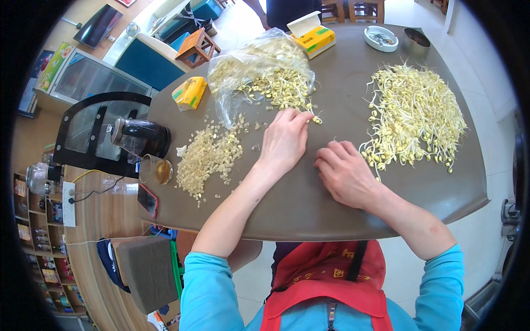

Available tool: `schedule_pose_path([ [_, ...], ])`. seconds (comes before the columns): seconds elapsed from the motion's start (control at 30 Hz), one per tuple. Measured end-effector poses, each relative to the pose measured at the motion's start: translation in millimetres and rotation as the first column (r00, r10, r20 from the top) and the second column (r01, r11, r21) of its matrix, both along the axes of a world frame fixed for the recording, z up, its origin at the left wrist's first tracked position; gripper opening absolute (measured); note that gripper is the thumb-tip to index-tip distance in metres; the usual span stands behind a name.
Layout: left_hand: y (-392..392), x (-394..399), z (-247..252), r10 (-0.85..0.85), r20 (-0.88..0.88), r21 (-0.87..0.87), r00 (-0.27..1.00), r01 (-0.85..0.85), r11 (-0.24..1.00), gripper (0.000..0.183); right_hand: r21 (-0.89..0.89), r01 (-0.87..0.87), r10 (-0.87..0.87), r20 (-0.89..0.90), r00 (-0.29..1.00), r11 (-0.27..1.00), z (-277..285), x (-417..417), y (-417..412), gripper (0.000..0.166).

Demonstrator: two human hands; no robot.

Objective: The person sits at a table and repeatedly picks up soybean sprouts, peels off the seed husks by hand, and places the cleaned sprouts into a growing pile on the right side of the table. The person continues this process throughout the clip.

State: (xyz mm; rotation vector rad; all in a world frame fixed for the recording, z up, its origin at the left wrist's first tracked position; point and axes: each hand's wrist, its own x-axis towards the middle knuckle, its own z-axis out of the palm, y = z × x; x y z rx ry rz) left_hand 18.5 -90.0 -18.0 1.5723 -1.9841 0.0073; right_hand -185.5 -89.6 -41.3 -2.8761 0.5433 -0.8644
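Note:
My left hand [285, 138] is at the near edge of a heap of soybean sprouts [285, 89], thumb and fingers pinched on a sprout there. The heap spills from the mouth of a clear plastic bag [256, 58] that holds more sprouts. Lower and to the right, my right hand [345, 176] rests over the brown tabletop [285, 211] with its fingers curled. A thin pale strand shows at its fingertips; whether they grip anything is hidden. Right of this hand lies a broad pile of sprouts [416, 116]. Loose bean hulls [207, 159] form another pile at the left.
Behind the bag are an opened yellow tissue box [316, 41], a white ashtray [381, 38] and a metal tin [416, 42]. Leftward stand a yellow pack [190, 93], a glass pot [140, 136], a glass of tea [156, 169] and a phone [148, 200]. A person [294, 14] stands beyond the table.

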Motion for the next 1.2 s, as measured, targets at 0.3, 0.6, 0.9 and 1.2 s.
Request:
schedule_pose_path([
  [0.3, 12.2, -4.3, -2.9, -0.106, -0.002, 0.005, 0.994, 0.106, 0.994, 0.014, -0.019, 0.185, -0.185, -0.017, 0.983, 0.983, -1.9, -20.4, -14.3, 0.013],
  [0.6, 60.8, -6.6, -1.1, 0.048, -0.356, 0.303, 0.933, 0.067, 0.951, 0.017, 0.026, 0.194, -0.194, 0.02, 0.981, 0.981, -6.4, -17.2, -13.7, 0.011],
  [0.9, 69.4, -7.0, -5.4, 0.092, -0.485, 0.323, 0.87, 0.08, 0.943, 0.019, 0.045, 0.191, -0.193, 0.039, 0.98, 0.981, -6.6, -17.2, -15.1, 0.011],
  [1.2, 41.0, 20.4, 9.2, 0.222, -0.215, 0.241, 0.951, -0.169, 0.956, 0.016, 0.009, 0.08, -0.08, 0.094, 0.992, 0.997, 6.0, -5.6, -3.1, 0.02],
])
